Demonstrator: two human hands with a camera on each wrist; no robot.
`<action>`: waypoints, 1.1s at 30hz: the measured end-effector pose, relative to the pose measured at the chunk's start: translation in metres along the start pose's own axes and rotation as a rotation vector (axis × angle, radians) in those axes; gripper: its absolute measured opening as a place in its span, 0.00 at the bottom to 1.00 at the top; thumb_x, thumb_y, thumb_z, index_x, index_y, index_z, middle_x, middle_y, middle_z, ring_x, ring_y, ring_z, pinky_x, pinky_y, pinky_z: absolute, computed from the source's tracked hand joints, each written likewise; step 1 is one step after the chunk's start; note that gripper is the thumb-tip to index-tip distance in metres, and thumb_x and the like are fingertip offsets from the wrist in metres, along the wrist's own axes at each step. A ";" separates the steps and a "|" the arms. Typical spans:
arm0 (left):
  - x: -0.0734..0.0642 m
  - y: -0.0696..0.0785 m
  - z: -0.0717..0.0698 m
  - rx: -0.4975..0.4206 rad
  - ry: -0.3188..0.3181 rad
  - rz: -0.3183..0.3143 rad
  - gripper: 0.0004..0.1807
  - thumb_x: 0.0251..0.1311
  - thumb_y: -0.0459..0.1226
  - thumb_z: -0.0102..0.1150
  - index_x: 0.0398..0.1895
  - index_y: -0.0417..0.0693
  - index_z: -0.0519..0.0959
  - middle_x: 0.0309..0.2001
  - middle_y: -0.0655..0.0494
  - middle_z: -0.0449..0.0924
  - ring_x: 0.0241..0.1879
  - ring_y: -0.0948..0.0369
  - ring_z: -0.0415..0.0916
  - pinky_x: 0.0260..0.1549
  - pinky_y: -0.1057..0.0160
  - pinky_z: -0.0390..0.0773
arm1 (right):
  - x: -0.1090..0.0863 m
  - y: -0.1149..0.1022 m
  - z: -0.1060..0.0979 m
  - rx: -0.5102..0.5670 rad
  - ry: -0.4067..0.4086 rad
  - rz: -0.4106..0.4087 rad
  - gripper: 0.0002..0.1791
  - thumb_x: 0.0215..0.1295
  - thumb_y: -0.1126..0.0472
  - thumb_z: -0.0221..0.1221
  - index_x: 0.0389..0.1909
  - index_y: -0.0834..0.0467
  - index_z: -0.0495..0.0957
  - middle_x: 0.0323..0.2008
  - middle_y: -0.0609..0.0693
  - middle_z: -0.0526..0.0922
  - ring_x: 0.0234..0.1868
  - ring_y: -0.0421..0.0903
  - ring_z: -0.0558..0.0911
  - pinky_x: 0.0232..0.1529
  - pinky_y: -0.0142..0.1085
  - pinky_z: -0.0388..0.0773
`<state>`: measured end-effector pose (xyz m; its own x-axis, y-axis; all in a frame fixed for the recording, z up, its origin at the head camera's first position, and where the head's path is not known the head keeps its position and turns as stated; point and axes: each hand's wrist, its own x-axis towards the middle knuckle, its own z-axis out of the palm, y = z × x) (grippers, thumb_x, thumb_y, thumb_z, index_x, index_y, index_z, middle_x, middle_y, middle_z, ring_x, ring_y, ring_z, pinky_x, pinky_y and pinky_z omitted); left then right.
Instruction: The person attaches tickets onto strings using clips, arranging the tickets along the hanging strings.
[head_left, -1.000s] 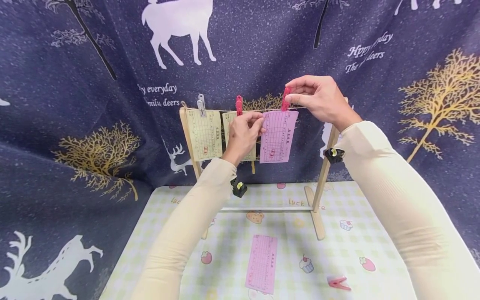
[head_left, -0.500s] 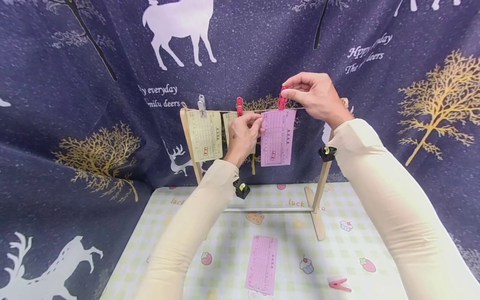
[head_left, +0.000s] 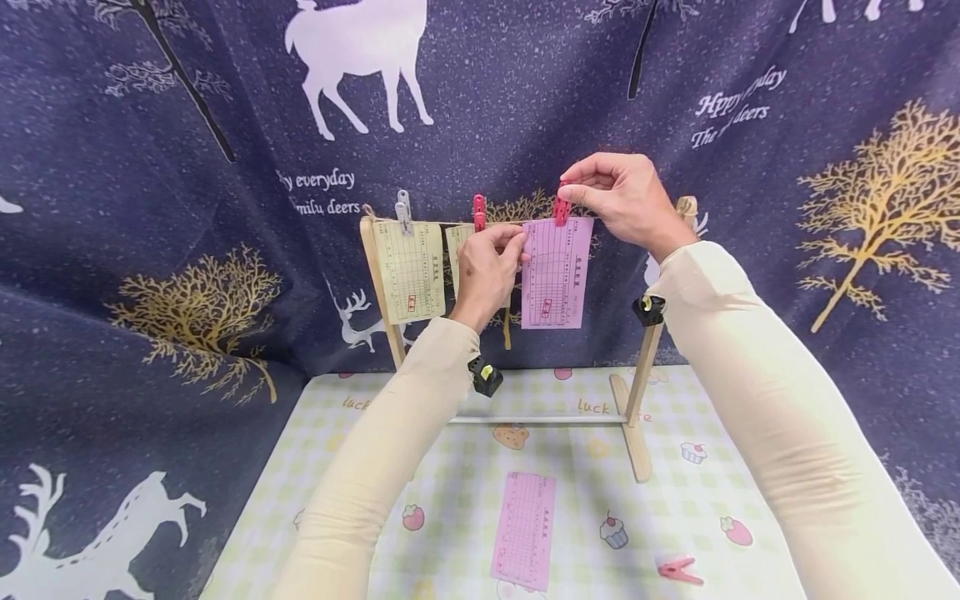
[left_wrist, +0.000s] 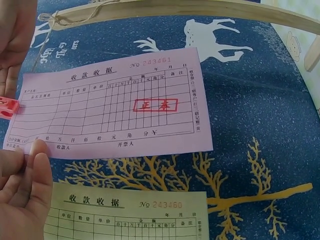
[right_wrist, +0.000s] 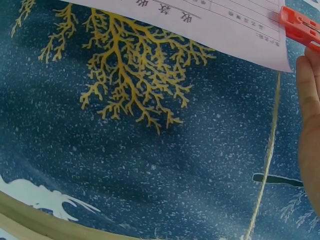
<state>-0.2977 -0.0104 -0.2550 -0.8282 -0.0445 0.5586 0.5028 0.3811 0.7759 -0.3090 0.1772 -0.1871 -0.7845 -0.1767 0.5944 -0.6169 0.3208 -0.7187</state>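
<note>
A pink receipt slip (head_left: pixel 557 283) hangs at the twine (right_wrist: pixel 270 135) of a wooden rack. My left hand (head_left: pixel 486 265) pinches its upper left corner between thumb and fingers. With my right hand (head_left: pixel 633 204) I pinch a red clothespin (head_left: pixel 562 212) upright at the slip's top edge; the left wrist view shows the clothespin's end (left_wrist: pixel 9 106) over the paper. To the left, a grey clothespin (head_left: pixel 403 213) holds a yellow slip (head_left: pixel 408 279). Another red clothespin (head_left: pixel 479 213) holds a second yellow slip (left_wrist: pixel 135 215), partly hidden by my left hand in the head view.
The rack's right post (head_left: pixel 646 371) and white crossbar (head_left: pixel 540 420) stand on a checked tablecloth (head_left: pixel 720 500). A second pink slip (head_left: pixel 523 531) and a loose red clothespin (head_left: pixel 680 569) lie on it. A dark blue printed curtain (head_left: pixel 525 100) hangs behind.
My right hand has shifted slightly left with the red clothespin, and lowered a little since half a second ago. The pink slip hangs straighter. My left hand has barely moved.
</note>
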 end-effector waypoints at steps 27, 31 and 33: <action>0.000 -0.006 0.002 -0.012 -0.033 -0.010 0.06 0.68 0.32 0.60 0.40 0.39 0.85 0.31 0.51 0.85 0.30 0.61 0.83 0.28 0.72 0.75 | -0.004 0.010 0.006 -0.106 -0.080 0.008 0.12 0.62 0.66 0.68 0.44 0.68 0.83 0.35 0.50 0.88 0.34 0.33 0.84 0.33 0.24 0.77; 0.000 -0.006 0.002 -0.007 -0.036 -0.021 0.06 0.68 0.33 0.60 0.41 0.39 0.85 0.31 0.51 0.86 0.31 0.62 0.83 0.28 0.72 0.75 | -0.003 0.011 0.006 -0.101 -0.117 0.016 0.14 0.62 0.67 0.68 0.47 0.69 0.82 0.35 0.49 0.87 0.34 0.34 0.84 0.33 0.25 0.77; 0.000 -0.007 0.002 -0.015 -0.039 -0.032 0.07 0.68 0.33 0.61 0.42 0.39 0.85 0.32 0.51 0.86 0.31 0.62 0.84 0.29 0.71 0.77 | -0.003 0.012 0.007 -0.091 -0.130 0.020 0.14 0.62 0.69 0.67 0.48 0.70 0.81 0.35 0.49 0.87 0.34 0.33 0.84 0.33 0.25 0.77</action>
<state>-0.3021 -0.0111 -0.2611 -0.8529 -0.0207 0.5217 0.4791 0.3664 0.7976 -0.3144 0.1753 -0.1995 -0.8016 -0.2869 0.5245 -0.5976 0.4074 -0.6906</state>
